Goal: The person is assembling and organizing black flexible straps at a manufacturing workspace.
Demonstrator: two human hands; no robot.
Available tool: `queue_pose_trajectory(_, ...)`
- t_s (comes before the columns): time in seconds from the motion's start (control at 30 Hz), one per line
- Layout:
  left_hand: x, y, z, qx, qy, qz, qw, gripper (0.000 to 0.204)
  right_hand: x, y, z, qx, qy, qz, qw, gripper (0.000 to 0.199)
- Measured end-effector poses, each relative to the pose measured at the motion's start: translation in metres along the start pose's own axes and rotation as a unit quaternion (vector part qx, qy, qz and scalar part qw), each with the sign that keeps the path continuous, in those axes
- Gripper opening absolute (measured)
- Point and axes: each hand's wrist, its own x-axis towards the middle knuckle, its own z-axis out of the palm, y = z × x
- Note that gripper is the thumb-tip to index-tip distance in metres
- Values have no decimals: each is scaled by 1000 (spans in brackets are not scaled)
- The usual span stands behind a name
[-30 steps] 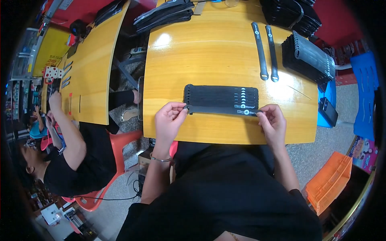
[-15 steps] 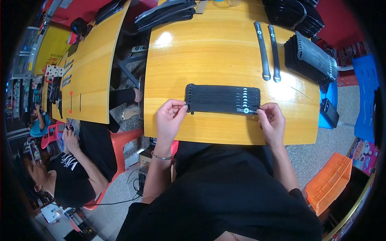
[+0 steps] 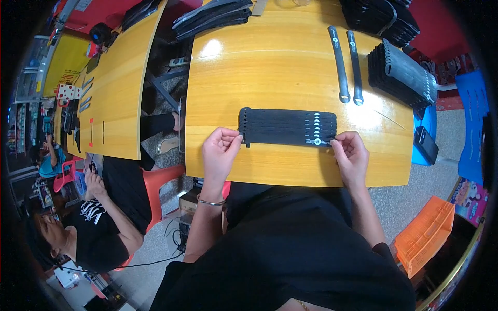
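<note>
Several black straps point(image 3: 282, 124) with rounded, slotted left ends and white markings near the right lie overlapped in a neat flat row on the wooden table. My left hand point(image 3: 220, 147) pinches the left end of the nearest strap between thumb and forefinger. At its right end, beside the white print, my right hand point(image 3: 351, 154) holds that same strap in a pinch. The strap lies level along the near edge of the row. Fingertips cover its two ends.
Two loose straps point(image 3: 340, 67) lie at the table's far right, near a stack of bundled straps point(image 3: 402, 72). More strap piles point(image 3: 212, 19) sit along the back. A phone point(image 3: 426, 145) rests past the right edge, above an orange crate point(image 3: 424, 236). A co-worker point(image 3: 101, 223) sits at the left table.
My two hands and the row of straps stay in nearly the same place. The co-worker at left has shifted slightly, with their hands a little lower.
</note>
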Motion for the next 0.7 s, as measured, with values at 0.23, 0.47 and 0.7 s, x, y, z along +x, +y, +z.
queue_pose_trajectory(0.23,0,-2,1,9,9,3,1000,8,0,3,0,0,2,9,1000,12)
queue_pose_trajectory(0.47,1,-4,2,22,11,15,1000,7,1,3,0,-4,3,9,1000,11)
queue_pose_trajectory(0.7,0,-3,3,34,12,28,999,7,1,1,1,-20,9,-5,1000,12)
